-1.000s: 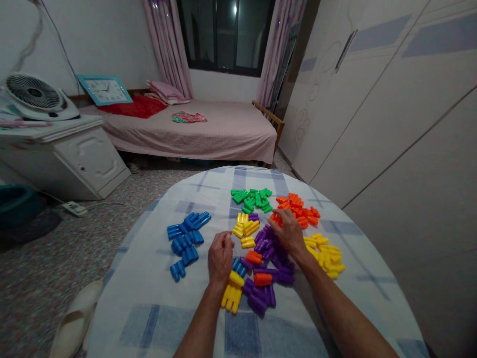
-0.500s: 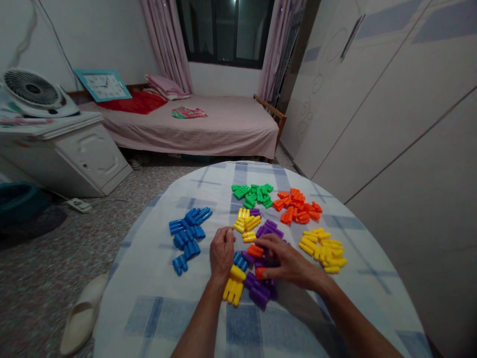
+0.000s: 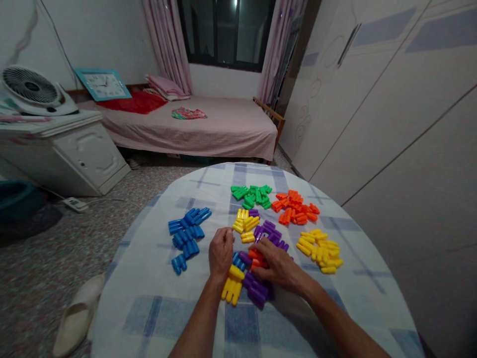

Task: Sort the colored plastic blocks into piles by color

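Note:
My right hand closes its thumb and fingers around orange plastic pieces shaped like joined tubes, low over the mixed heap. My left hand rests curled at the heap's left side; its fingers are closed and what they hold, if anything, is hidden. Between the hands and nearer me lie blue pieces, yellow pieces and purple pieces. Just beyond my hands are more yellow pieces and a purple group, partly covered by my right hand.
On the round table with a checked cloth, single-colour piles surround the heap: blue left, green far, orange far right, yellow right. Beyond stand a bed, a cabinet and a wardrobe.
My right hand has shifted slightly left and its fingers have drawn in. The orange pieces, apart before, now sit together between thumb and fingers. My left hand has stayed almost still.

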Demonstrator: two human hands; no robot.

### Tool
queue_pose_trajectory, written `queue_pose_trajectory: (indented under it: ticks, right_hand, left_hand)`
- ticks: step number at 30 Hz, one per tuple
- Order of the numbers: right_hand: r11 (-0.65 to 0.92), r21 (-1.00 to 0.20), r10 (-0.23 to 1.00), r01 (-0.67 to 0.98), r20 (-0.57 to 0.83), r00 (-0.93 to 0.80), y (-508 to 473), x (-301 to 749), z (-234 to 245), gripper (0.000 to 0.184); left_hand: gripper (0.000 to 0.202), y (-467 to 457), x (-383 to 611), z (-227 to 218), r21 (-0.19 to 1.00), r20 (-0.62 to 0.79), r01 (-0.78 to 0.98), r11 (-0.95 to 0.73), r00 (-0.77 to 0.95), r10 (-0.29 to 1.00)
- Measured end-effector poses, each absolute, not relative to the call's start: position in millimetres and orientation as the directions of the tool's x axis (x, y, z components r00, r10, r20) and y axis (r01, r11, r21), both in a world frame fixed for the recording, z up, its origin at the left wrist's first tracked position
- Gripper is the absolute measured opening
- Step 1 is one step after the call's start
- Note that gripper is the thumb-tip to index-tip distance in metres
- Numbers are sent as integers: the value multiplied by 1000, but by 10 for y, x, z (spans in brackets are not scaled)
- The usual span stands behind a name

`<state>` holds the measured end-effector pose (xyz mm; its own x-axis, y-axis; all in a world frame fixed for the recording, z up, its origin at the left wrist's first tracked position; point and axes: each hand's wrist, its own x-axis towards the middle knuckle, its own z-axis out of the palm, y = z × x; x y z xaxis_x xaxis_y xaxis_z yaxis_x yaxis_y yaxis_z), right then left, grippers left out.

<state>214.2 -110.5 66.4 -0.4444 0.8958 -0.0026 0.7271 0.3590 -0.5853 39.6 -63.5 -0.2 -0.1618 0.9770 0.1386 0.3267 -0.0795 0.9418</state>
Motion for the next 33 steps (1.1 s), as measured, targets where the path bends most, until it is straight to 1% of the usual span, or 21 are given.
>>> queue_pose_trajectory:
  ticks: [4, 7, 8, 10, 12, 14, 16, 18, 20, 23, 26, 29, 31, 33]
  right_hand:
    - [332, -676, 924, 658, 93, -371, -1106, 2129, 554, 17]
    - [225, -801, 962, 555, 93, -256, -1067, 2163, 550, 7]
    - [166, -851, 975, 497, 65, -214, -1047, 2190, 561, 10]
    - [41, -929, 990, 369, -12, -142, -1008, 2262, 593, 20]
    - [-36, -959, 993, 282, -67, -101, -992, 2341, 635, 29]
    - [-35, -964, 986, 263, -76, -147, -1019, 2396, 689, 30]
    - [17, -951, 960, 308, -70, -271, -1094, 2400, 747, 26]
    - [92, -899, 927, 429, -81, -367, -1194, 2349, 790, 17]
    - [187, -788, 921, 586, -67, -384, -1285, 2262, 797, 9]
    - [314, -587, 924, 747, 9, -382, -1348, 2135, 731, 13]
    - [369, -404, 921, 837, 39, -387, -1325, 2068, 623, 20]
    - [361, -241, 932, 901, 63, -356, -1282, 2052, 532, 22]
    - [357, -178, 934, 917, 99, -344, -1268, 2051, 487, 22]
    - [374, -163, 924, 913, 148, -352, -1268, 2049, 450, 23]
  left_hand:
    - [30, -630, 399, 9, 938, 135, 338, -73, -164, 977]
    - [31, -631, 395, 14, 939, 134, 337, -73, -161, 978]
    - [31, -632, 392, 14, 938, 137, 337, -77, -157, 978]
    - [31, -632, 387, 9, 936, 146, 340, -88, -149, 978]
    - [31, -631, 382, 2, 935, 150, 344, -92, -146, 978]
    - [31, -630, 381, -2, 934, 150, 346, -90, -149, 977]
    - [30, -632, 382, 2, 933, 151, 349, -90, -153, 977]
    - [30, -635, 384, 12, 931, 157, 352, -94, -155, 975]
    - [30, -639, 387, 23, 930, 161, 355, -98, -153, 975]
    - [30, -639, 388, 30, 929, 172, 353, -110, -149, 974]
    - [29, -632, 387, 19, 927, 183, 355, -122, -145, 972]
    - [29, -625, 387, 3, 924, 188, 360, -126, -144, 972]
    - [29, -624, 389, 1, 925, 189, 358, -126, -146, 971]
    - [29, -627, 391, 9, 926, 187, 358, -124, -146, 972]
